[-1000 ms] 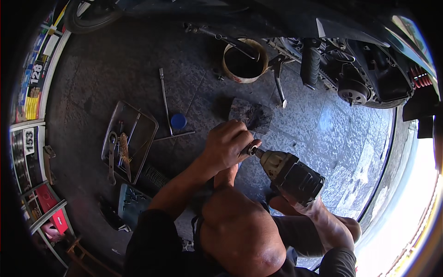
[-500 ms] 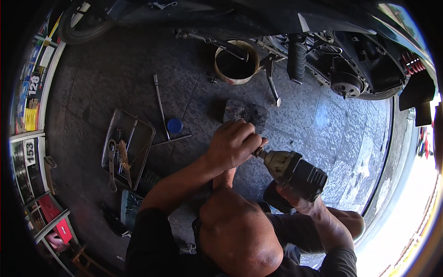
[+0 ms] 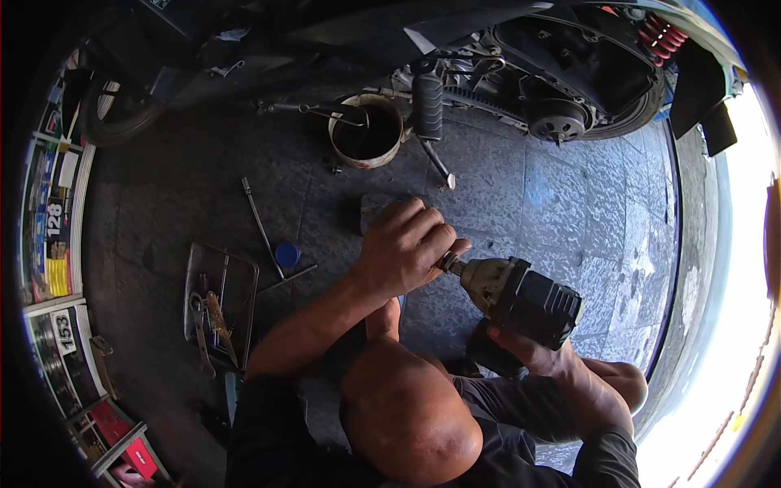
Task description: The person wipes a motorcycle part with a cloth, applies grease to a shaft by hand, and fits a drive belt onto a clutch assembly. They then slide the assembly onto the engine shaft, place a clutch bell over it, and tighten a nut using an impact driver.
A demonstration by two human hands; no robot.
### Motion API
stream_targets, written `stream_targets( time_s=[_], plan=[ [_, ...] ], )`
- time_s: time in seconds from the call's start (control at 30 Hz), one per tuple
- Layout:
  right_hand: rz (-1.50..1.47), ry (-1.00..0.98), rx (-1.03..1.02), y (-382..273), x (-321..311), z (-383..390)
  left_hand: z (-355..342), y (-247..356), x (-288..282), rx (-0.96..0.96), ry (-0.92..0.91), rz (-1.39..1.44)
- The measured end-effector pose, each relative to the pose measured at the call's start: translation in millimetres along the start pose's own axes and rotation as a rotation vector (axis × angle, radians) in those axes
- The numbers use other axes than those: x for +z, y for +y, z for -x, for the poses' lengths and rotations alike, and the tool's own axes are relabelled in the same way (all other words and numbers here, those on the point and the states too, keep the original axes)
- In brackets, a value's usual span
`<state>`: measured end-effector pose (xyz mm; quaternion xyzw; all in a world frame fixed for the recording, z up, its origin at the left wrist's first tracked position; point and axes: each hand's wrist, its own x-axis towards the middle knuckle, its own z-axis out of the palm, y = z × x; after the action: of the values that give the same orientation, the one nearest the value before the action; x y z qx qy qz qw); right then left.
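My right hand is wrapped around the grip of a black and grey cordless impact wrench, which points up and to the left. At the wrench's nose, a dark metal socket meets the fingers of my left hand. That hand is closed, knuckles up, and what lies inside it is hidden. Just beyond it a dark, rough block rests on the floor, partly covered by the hand. My bent knee shows below.
A scooter stands across the far side, its belt drive exposed. Beneath it sits a tub of dark liquid. On the left are a T-handle wrench, a blue cap and a metal tray holding tools. Shelves line the left wall.
The whole view has shifted, so the scooter and tub appear farther left and lower. Both hands keep their holds, and the wrench stays against the left hand.
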<state>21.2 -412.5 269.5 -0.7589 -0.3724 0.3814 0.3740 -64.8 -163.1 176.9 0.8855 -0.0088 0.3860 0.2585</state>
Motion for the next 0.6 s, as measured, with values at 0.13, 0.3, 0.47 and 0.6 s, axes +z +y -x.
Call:
stream_targets(
  time_s=[0.13, 0.3, 0.47, 0.6],
  plan=[
    [-0.051, 0.005, 0.080, -2, -3, 8, -5, 7, 0, 0.032, -0.056, -0.047],
    [-0.199, 0.031, 0.239, -5, -4, 16, -12, 15, 6, 0.048, -0.041, -0.062],
    [-0.256, 0.053, 0.226, -5, -10, 21, -19, 27, 17, 0.042, 0.012, -0.033],
    [-0.222, 0.099, 0.134, 8, -11, 27, -21, 37, 29, 0.055, -0.065, -0.067]
  ],
)
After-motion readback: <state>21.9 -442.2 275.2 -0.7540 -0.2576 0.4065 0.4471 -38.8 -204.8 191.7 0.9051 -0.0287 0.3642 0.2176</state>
